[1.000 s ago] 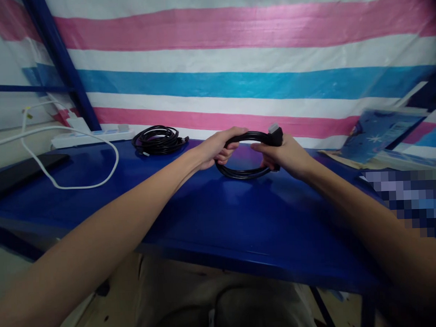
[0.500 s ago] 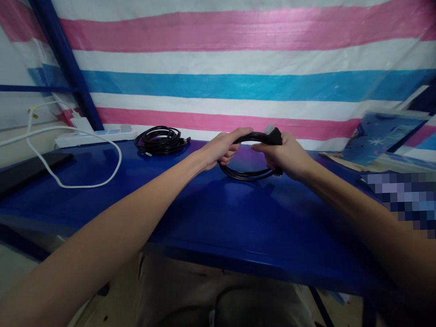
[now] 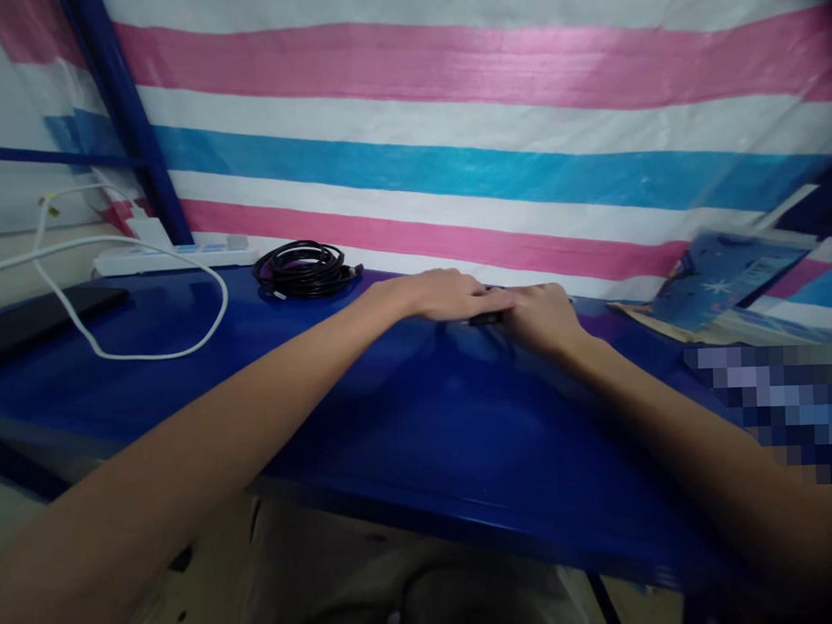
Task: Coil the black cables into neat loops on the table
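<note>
Both my hands lie palm down on the blue table [image 3: 406, 412], side by side near its back edge. My left hand [image 3: 448, 296] and my right hand [image 3: 542, 313] cover a black cable coil [image 3: 485, 319]. Only a short dark piece of the coil shows between the two hands. The fingers of both hands curl down over it and hold it against the tabletop. A second black cable coil [image 3: 303, 267] lies untouched further left, well apart from my left hand.
A white power strip [image 3: 175, 258] sits at the back left, with a white cord [image 3: 151, 353] looping over the table. A dark flat object [image 3: 40, 318] lies at the left edge. Blue packaging [image 3: 721, 265] rests at the right. A striped tarp [image 3: 450, 120] hangs behind.
The coil was held upright above the table in both hands. It has been lowered flat onto the tabletop, and my hands now lie over it and hide most of it.
</note>
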Demonstrator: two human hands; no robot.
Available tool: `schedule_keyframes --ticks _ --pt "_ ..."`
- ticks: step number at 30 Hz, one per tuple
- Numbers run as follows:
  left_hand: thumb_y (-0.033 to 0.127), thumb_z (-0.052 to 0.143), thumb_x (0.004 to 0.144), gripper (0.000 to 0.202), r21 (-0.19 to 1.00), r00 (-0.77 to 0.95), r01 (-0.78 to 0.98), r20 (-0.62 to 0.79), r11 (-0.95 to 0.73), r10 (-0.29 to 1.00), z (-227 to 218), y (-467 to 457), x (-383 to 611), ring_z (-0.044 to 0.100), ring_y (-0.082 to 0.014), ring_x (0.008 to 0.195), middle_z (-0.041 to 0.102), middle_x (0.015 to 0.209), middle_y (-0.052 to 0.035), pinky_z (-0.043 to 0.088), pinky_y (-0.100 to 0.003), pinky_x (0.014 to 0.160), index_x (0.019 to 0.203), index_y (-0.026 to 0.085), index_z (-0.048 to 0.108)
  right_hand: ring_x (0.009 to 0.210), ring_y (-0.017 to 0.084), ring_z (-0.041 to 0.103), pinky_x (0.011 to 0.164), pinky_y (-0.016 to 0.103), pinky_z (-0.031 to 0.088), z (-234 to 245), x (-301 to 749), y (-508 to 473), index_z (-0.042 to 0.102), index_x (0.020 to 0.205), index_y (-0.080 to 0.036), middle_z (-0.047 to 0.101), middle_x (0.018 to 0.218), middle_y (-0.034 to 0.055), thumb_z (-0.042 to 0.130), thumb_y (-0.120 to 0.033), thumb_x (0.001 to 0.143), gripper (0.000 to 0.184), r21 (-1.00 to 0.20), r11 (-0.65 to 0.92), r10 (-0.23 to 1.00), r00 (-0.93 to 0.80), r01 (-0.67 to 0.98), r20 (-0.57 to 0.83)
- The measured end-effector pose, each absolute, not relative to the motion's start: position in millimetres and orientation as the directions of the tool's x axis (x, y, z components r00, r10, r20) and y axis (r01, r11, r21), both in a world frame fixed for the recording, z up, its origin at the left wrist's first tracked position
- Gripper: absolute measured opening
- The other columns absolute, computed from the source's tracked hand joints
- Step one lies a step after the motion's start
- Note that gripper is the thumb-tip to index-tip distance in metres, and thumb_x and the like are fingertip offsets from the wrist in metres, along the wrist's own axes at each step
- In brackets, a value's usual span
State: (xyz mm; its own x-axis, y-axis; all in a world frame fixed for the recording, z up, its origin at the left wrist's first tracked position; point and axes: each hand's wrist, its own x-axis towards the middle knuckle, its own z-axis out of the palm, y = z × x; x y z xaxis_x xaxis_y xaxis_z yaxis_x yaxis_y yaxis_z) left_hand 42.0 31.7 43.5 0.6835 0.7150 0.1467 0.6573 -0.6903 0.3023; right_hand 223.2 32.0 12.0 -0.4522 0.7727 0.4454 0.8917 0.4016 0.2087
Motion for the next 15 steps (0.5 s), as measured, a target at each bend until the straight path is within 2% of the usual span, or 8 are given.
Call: schedule_keyframes --ticks 2,3,5,7,11,13,15 --pt "0.065 0.033 0.089 0.065 0.207 0.771 0.594 0.127 -0.777 0.624 33 47 54 0.06 -0.029 0.106 0.063 0.127 -0.0155 0.043 -0.04 0.089 0.128 0.017 0.057 0.066 0.026 0.063 0.057 0.032 0.031 8 232 43 0.072 0.086 -0.019 0.073 0.077 0.0141 0.053 -0.024 0.082 0.02 0.227 0.342 0.805 -0.409 0.912 0.43" --pt "0.057 0.035 0.092 0.061 0.137 0.795 0.574 0.142 -0.807 0.59 27 55 61 0.059 -0.0303 0.11 0.061 0.129 -0.0176 0.043 -0.043 0.092 0.131 0.015 0.054 0.066 0.026 0.063 0.057 0.032 0.031 5 236 47 0.072 0.086 -0.019 0.072 0.076 0.0142 0.054 -0.024 0.083 0.019 0.232 0.323 0.818 -0.394 0.917 0.418" --pt "0.045 0.038 0.094 0.055 0.08 0.797 0.576 0.164 -0.813 0.581 13 71 73 0.054 -0.0342 0.119 0.058 0.131 -0.023 0.037 -0.051 0.102 0.129 0.007 0.055 0.067 0.027 0.063 0.058 0.033 0.034 1 244 55 0.07 0.087 -0.018 0.072 0.077 0.015 0.056 -0.026 0.082 0.017 0.234 0.309 0.838 -0.38 0.922 0.392" --pt "0.039 0.038 0.094 0.052 0.087 0.785 0.589 0.174 -0.804 0.594 0 84 80 0.051 -0.0363 0.123 0.055 0.133 -0.0255 0.034 -0.053 0.105 0.128 0.003 0.054 0.072 0.028 0.064 0.059 0.033 0.037 -3 249 61 0.068 0.096 -0.016 0.073 0.085 0.016 0.056 -0.03 0.083 0.022 0.223 0.325 0.846 -0.387 0.919 0.367" --pt "0.043 0.035 0.093 0.057 0.166 0.733 0.637 0.17 -0.753 0.658 -14 99 76 0.053 -0.0343 0.123 0.051 0.138 -0.0235 0.042 -0.051 0.1 0.134 0.007 0.048 0.087 0.029 0.066 0.067 0.034 0.043 -5 254 69 0.06 0.119 -0.015 0.072 0.106 0.016 0.053 -0.032 0.083 0.04 0.165 0.408 0.842 -0.44 0.898 0.311" --pt "0.042 0.034 0.093 0.054 0.183 0.704 0.665 0.17 -0.724 0.69 -15 97 71 0.045 -0.0327 0.132 0.047 0.144 -0.0205 0.036 -0.055 0.106 0.135 0.01 0.048 0.093 0.029 0.067 0.073 0.036 0.046 -5 256 71 0.061 0.119 -0.016 0.071 0.112 0.0149 0.052 -0.032 0.083 0.04 0.127 0.46 0.836 -0.477 0.879 0.272" --pt "0.039 0.035 0.093 0.052 0.178 0.689 0.679 0.18 -0.712 0.702 -14 91 68 0.03 -0.0294 0.143 0.04 0.152 -0.0156 0.02 -0.06 0.115 0.137 0.015 0.046 0.095 0.029 0.067 0.077 0.038 0.048 -6 258 71 0.062 0.118 -0.017 0.07 0.115 0.014 0.049 -0.034 0.085 0.039 0.083 0.5 0.829 -0.504 0.862 0.243"
